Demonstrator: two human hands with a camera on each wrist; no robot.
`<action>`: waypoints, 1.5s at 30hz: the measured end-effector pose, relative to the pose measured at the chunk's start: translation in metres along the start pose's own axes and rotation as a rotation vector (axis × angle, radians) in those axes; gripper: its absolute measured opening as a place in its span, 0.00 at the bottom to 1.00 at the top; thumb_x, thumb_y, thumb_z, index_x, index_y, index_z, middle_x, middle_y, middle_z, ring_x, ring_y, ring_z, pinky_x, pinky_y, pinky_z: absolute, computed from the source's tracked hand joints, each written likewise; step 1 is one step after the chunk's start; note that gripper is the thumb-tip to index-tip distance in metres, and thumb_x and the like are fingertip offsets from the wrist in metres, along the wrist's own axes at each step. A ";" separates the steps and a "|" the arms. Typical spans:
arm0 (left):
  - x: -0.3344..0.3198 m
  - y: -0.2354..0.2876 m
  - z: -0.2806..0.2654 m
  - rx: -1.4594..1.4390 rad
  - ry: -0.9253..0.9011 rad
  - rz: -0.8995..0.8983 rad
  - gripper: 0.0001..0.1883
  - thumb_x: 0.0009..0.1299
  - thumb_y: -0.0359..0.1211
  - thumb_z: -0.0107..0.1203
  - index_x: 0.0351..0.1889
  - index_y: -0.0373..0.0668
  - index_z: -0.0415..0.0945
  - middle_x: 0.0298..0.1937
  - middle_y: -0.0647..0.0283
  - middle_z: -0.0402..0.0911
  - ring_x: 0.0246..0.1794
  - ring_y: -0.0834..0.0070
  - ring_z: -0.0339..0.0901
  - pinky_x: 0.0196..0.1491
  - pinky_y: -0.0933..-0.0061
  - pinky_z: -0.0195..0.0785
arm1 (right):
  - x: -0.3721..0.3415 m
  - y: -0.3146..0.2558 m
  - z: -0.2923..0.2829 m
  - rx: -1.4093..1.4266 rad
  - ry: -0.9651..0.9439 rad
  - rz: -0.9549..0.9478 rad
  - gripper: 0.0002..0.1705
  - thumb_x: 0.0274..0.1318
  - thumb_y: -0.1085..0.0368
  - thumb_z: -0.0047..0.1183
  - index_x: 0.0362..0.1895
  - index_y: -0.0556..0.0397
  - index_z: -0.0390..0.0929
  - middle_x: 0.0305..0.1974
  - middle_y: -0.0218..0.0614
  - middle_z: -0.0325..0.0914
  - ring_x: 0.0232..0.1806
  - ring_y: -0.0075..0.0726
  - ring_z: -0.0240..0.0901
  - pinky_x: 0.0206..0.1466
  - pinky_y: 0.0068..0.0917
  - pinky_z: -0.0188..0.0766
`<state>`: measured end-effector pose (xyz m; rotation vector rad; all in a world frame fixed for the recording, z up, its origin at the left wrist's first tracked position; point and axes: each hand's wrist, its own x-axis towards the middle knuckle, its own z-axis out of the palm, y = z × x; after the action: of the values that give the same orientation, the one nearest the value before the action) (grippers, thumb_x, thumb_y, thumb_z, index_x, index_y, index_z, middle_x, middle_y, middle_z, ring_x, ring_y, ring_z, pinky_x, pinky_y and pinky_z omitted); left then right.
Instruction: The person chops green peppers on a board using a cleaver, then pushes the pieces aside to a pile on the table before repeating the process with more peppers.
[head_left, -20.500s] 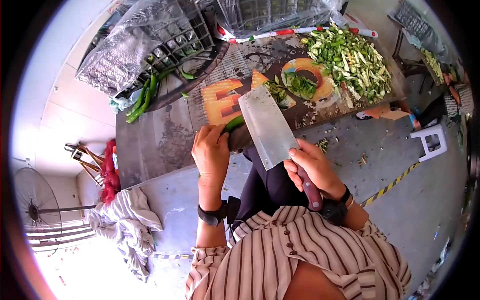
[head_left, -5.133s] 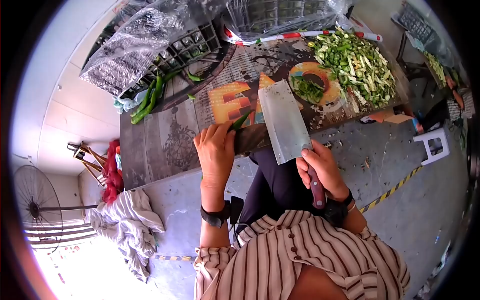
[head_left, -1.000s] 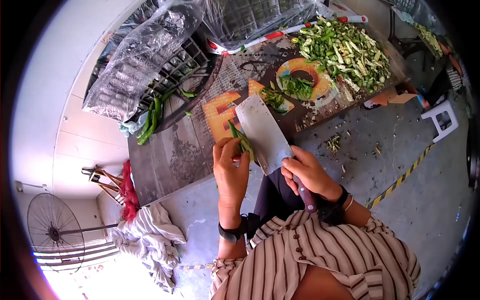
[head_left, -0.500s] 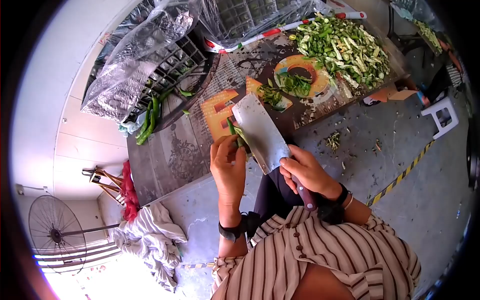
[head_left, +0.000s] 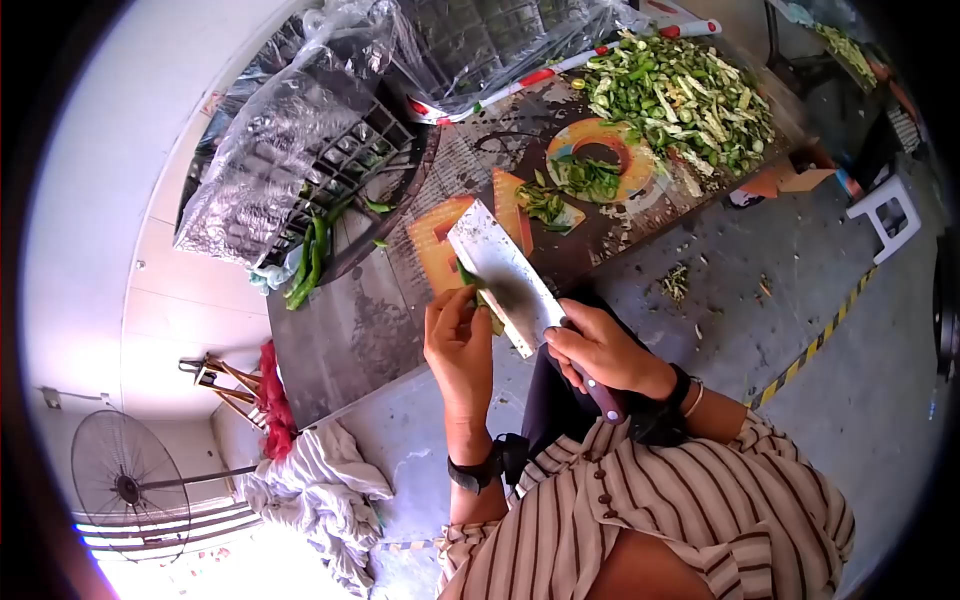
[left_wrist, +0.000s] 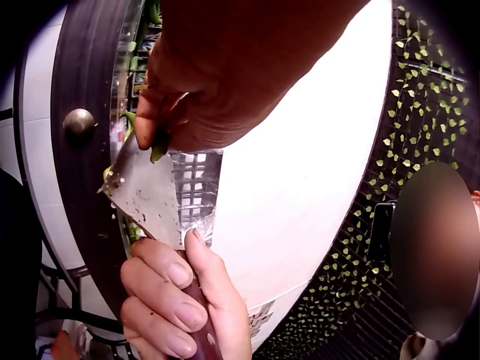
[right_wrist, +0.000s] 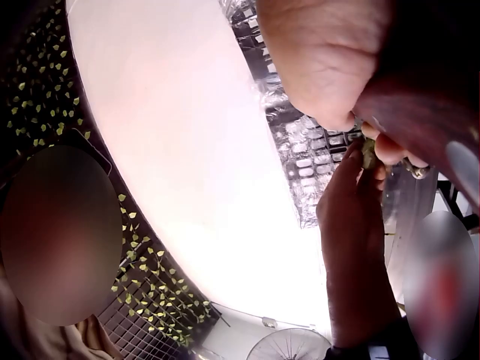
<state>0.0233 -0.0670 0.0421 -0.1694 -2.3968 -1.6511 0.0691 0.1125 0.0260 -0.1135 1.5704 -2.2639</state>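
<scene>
My left hand [head_left: 460, 350] pinches a long green chili pepper [head_left: 464, 273] above the near edge of the table [head_left: 335, 330]. Most of the pepper hides behind the fingers and blade; one end of it shows under the fingertips in the left wrist view. The wooden handle [head_left: 605, 400] of a cleaver is gripped by my right hand [head_left: 610, 350], the thumb lying near the blade's heel. The broad blade [head_left: 485, 250], speckled with bits, tilts right beside the pepper. Farther back lie some cut green pieces [head_left: 545, 205] and a heap of chopped peppers [head_left: 680, 100].
Whole green peppers [head_left: 312, 262] lie at the table's left, next to a plastic-covered black crate [head_left: 355, 150]. Another wrapped crate [head_left: 470, 50] stands at the back. A white stool [head_left: 885, 215] and scattered scraps [head_left: 675, 285] are on the floor. A fan [head_left: 130, 485] stands at left.
The blade has tilted and now catches the light, covering more of the pepper. Seconds ago the pepper looked whole; a second ago its pale inside showed. The head view has shifted slightly.
</scene>
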 end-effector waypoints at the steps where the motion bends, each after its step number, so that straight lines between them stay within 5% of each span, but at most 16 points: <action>1: -0.001 0.000 0.000 0.002 0.006 -0.001 0.14 0.66 0.21 0.54 0.50 0.32 0.79 0.47 0.62 0.76 0.37 0.80 0.76 0.39 0.80 0.71 | 0.001 0.000 0.000 -0.009 0.001 0.002 0.10 0.70 0.62 0.43 0.45 0.57 0.64 0.23 0.27 0.65 0.16 0.21 0.66 0.17 0.22 0.65; 45: -0.017 -0.001 -0.003 0.065 -0.020 0.027 0.15 0.62 0.19 0.53 0.47 0.31 0.81 0.46 0.58 0.79 0.36 0.79 0.78 0.40 0.80 0.73 | 0.055 -0.002 0.007 -0.062 0.019 -0.138 0.09 0.69 0.64 0.43 0.39 0.57 0.65 0.22 0.28 0.67 0.15 0.21 0.66 0.16 0.22 0.62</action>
<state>0.0393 -0.0691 0.0379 -0.2070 -2.4485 -1.5645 0.0200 0.0873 0.0223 -0.2250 1.6911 -2.3261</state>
